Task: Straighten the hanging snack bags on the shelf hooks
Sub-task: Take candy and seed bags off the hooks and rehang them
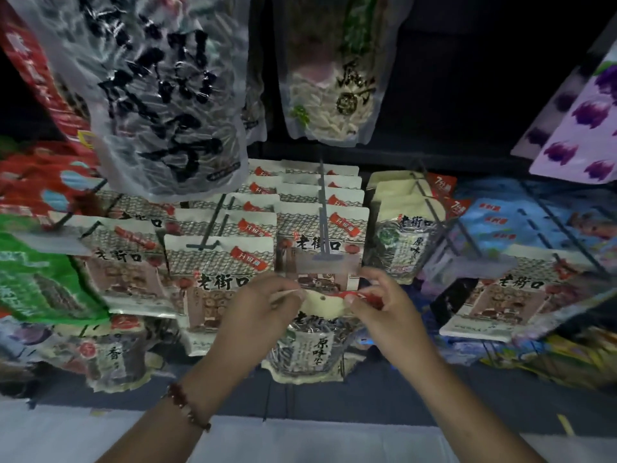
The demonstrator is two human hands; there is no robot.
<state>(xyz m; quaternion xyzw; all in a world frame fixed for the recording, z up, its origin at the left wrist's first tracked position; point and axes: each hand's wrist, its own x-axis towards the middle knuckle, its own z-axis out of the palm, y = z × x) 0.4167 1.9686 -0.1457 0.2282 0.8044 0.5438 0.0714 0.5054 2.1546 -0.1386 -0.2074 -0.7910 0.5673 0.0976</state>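
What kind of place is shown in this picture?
Most likely a snack aisle in a shop. Rows of identical snack bags hang on metal display hooks that carry blank label holders, and the left hand and right hand pinch the top of one sunflower seed bag.

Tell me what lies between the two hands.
In the head view, the cream top flap of the held snack bag, with its hang hole, spans between the left hand and right hand; both pinch it.
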